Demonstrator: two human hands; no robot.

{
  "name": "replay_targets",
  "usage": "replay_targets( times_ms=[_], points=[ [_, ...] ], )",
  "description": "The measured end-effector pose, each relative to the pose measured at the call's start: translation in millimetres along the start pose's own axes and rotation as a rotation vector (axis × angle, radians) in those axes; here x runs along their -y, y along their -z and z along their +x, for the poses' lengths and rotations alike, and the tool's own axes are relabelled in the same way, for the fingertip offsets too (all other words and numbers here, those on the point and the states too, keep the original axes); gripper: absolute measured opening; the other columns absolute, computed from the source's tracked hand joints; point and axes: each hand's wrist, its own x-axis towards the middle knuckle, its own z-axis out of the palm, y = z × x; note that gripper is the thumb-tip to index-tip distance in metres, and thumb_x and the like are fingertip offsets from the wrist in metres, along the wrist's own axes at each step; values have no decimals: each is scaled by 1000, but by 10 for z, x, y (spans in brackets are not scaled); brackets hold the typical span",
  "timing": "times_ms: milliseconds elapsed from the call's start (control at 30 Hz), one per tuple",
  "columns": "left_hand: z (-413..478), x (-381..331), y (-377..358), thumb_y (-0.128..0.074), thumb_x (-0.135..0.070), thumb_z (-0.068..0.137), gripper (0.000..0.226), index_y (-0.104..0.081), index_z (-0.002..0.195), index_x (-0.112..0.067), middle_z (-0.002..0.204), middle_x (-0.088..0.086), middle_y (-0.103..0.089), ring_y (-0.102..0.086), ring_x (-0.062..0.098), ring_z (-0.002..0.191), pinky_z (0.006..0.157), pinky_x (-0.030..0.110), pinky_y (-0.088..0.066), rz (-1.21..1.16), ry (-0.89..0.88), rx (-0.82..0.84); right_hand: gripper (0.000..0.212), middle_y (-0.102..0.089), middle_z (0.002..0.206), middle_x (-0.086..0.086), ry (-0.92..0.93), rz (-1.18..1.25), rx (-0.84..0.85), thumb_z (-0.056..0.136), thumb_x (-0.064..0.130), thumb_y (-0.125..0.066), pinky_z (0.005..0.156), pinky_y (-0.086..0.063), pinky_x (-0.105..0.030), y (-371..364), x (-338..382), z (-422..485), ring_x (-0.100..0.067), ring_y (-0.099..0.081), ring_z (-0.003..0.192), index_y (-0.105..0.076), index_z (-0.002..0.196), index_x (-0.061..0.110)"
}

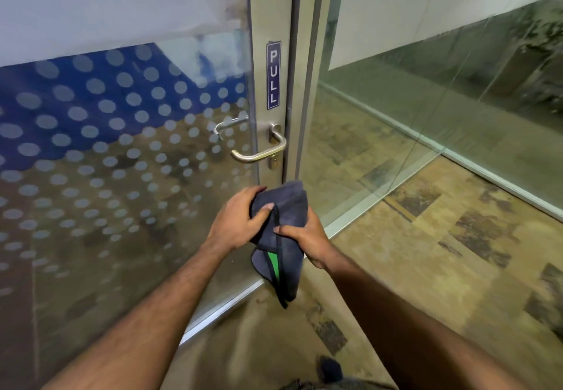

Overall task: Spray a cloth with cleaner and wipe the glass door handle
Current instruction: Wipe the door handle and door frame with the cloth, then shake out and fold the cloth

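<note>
While both hands gripped it in front of the door, the dark grey-blue microfibre cloth with black edging (289,203) hung below the brushed-metal lever handle (259,155), apart from it. The left hand (240,222) curled its fingers round the cloth's upper fold, with the thumb pressed on the front face. The right hand (307,238) held the cloth's right side, its thumb pinching near the black hem. A bright green tag (272,264) showed in the lower folds, and the cloth's bottom corner dangled above the mottled brown floor (426,252). The handle stood on the door's metal stile (271,8), under a dark blue vertical sign (273,75) reading PULL. Frosted dots covered the glass door pane (122,146) to the left.
</note>
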Motion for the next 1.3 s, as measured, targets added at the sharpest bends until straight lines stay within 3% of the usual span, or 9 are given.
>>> replay_targets(
  times_ms=[233, 367, 467, 567, 767, 867, 1000, 1133, 1300],
  points=[
    [28, -362, -303, -73, -34, 87, 22, -73, 104, -19, 99, -4, -74, -67, 9, 91, 71, 14, -45, -164, 155, 35, 77, -74, 115, -9, 5, 117, 8, 55, 18, -95, 89, -58, -38, 422, 7, -181, -28, -70, 109, -60, 124, 16],
    [54, -567, -495, -75, -34, 86, 17, -65, 75, -25, 72, -11, -69, -60, -6, 65, 53, 6, -40, -219, 241, 38, 95, -73, 118, -10, -1, 204, -5, 49, 35, -99, 90, -58, -39, 640, 48, -217, -29, -69, 111, -53, 129, 15],
    [71, -766, -629, -75, -32, 85, 26, -58, 67, -27, 59, -15, -61, -51, -12, 54, 51, 13, -39, -343, 258, 76, 93, -71, 121, -12, -5, 260, 30, 53, 35, -98, 95, -56, -43, 809, 82, -251, -30, -68, 114, -52, 132, 15],
    [45, -1037, -757, -70, -34, 79, 18, -58, 68, -26, 57, -21, -59, -49, -12, 57, 57, 15, -40, -564, 262, 162, 88, -71, 122, -13, 13, 278, 90, 59, 35, -95, 90, -56, -34, 963, 141, -329, -28, -68, 114, -53, 133, 12],
    [-41, -1311, -1006, -75, -16, 85, 12, -65, 80, -11, 72, 0, -65, -58, 8, 67, 65, 25, -47, -846, 328, 130, 86, -73, 115, 0, 71, 184, 117, 60, 15, -90, 85, -56, -27, 1311, 243, -486, -20, -69, 112, -43, 133, 15],
    [-75, -1407, -1058, -67, -5, 94, 9, -64, 85, -7, 80, 10, -67, -61, 17, 72, 70, 31, -49, -941, 405, 78, 67, -73, 113, -4, 62, 207, 77, 66, 5, -81, 86, -58, -32, 1472, 266, -529, -22, -70, 107, -52, 127, 12],
    [-84, -1532, -1037, -65, -7, 94, 8, -65, 87, -9, 77, 3, -69, -63, 11, 69, 66, 25, -51, -1016, 448, -30, 14, -73, 90, -14, -26, 383, -137, 82, 3, -64, 73, -56, -38, 1687, 278, -557, -30, -69, 85, -71, 94, 8],
    [-50, -1568, -930, -65, -7, 94, 6, -67, 89, -8, 77, 2, -70, -64, 9, 69, 65, 19, -53, -983, 432, -83, 11, -69, 84, -17, -92, 350, -291, 85, -1, -59, 74, -51, -41, 2041, 285, -589, -32, -65, 81, -68, 87, 5],
    [-13, -1464, -828, -71, -11, 92, 25, -61, 70, -17, 63, -9, -61, -53, 4, 60, 58, 21, -44, -668, 365, -110, 9, -62, 85, -18, -76, 294, -352, 85, -1, -56, 72, -45, -41, 2411, 387, -635, -30, -59, 81, -63, 83, 4]
  ],
)
